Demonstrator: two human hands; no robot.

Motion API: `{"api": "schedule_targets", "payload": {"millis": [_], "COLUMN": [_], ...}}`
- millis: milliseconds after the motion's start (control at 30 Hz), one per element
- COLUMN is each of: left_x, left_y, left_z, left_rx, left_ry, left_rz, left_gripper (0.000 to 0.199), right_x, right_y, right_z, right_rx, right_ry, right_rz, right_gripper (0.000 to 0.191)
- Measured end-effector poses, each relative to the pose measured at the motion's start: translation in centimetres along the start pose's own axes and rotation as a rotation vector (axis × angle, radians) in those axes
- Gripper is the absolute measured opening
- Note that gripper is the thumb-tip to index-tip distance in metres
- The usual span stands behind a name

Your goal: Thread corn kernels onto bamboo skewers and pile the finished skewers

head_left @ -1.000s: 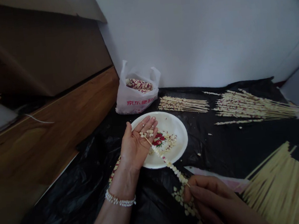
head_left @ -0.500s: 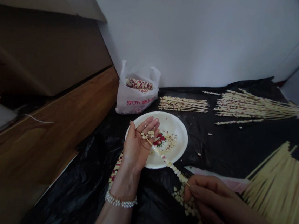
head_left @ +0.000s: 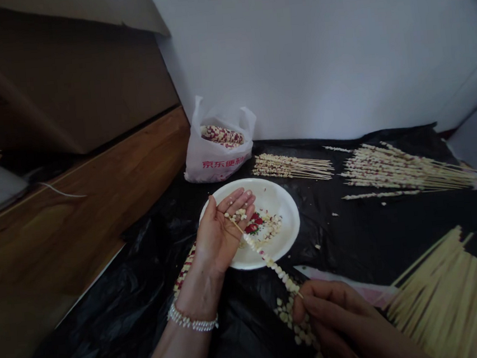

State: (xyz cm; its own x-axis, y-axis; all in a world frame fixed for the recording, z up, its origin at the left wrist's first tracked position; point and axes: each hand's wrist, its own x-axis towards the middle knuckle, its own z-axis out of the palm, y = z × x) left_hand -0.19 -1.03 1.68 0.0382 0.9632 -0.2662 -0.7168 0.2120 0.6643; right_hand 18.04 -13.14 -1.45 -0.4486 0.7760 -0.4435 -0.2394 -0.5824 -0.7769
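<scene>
Right hand (head_left: pixel 336 318) pinches the butt of a thin bamboo skewer threaded with pale corn kernels (head_left: pixel 272 266); light, brittle, best gripped at the bare end. Left hand (head_left: pixel 220 231), palm up and open, cups loose kernels (head_left: pixel 237 215) above the white round plate (head_left: pixel 285 200).

My left hand (head_left: pixel 220 231) lies palm up, fingers loosely cupped, wrist bent back, while my right hand (head_left: pixel 340 318) is pinched closed, knuckles up.
</scene>
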Motion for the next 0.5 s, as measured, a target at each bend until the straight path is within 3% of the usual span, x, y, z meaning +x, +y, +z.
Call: {"api": "schedule_targets", "payload": {"millis": [67,167,233,400,500], "left_x": [0.1,0.2,0.2,0.2,0.5], "left_y": [0.1,0.1,-0.2,-1.0,-1.1], "left_z": [-0.1,-0.2,-0.4,-1.2,-1.9], "left_rx": [-0.038,-0.005,0.119,0.692,0.995], "left_ry": [0.015,0.006,0.011,-0.006,-0.075], "left_rz": [-0.006,0.016,0.05,0.388,0.453], "left_gripper": [0.04,0.064,0.069,0.043,0.026], "right_x": [-0.1,-0.4,-0.6,-0.8,-0.7], "right_y": [0.0,-0.3,-0.6,-1.2,-1.4], "right_z": [0.0,-0.1,-0.1,-0.1,-0.1], "right_rx": [0.023,0.048,0.066,0.109,0.116], "right_ry": [0.023,0.109,0.173,0.214,0.181], "right_rz": [0.0,-0.035,-0.064,-0.093,-0.084], "right_gripper": [0.035,0.029,0.026,0.027,0.028]}}
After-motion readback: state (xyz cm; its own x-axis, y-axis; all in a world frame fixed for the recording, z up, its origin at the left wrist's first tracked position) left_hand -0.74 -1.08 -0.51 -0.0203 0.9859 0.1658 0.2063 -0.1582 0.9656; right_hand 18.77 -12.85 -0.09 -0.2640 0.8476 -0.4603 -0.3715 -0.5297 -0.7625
